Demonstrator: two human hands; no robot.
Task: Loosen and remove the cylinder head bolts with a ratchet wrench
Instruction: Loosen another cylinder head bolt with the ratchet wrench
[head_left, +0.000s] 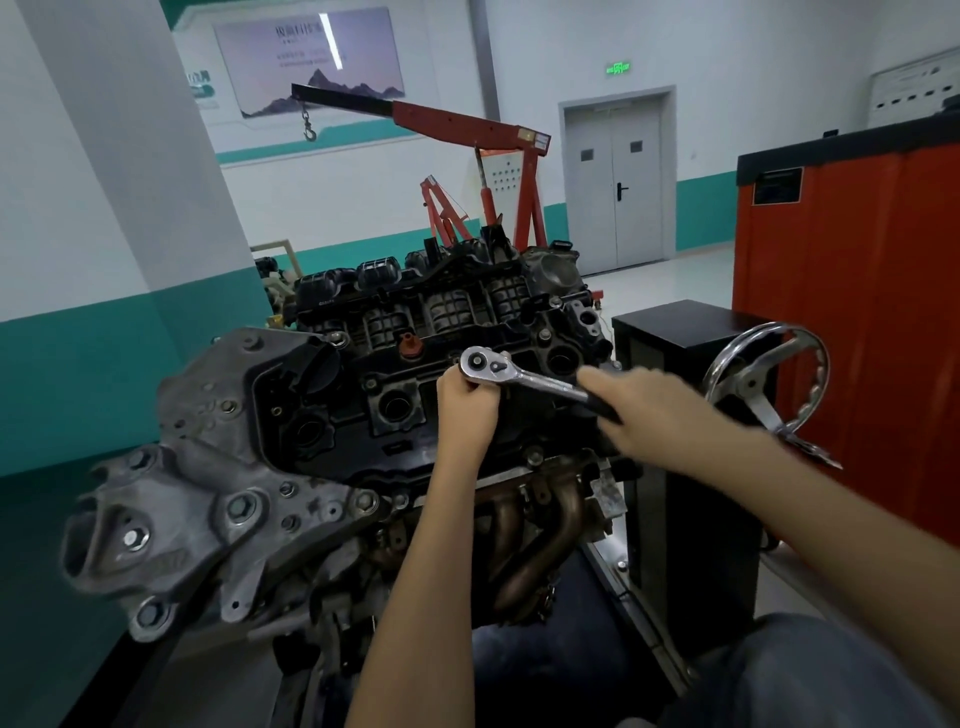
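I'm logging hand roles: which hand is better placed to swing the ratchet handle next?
Right. The right hand grips the ratchet wrench at its black handle end, likely giving most leverage; the left hand holds its head down on the engine.

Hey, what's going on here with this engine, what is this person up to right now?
A person is working on top of an engine with a ratchet wrench. The left hand holds the wrench's head down on the engine's black top cover, and the right hand grips the handle; that hand is blurred. The bolt under the wrench head is hidden, so how loose it is cannot be told. A red crane stands behind.
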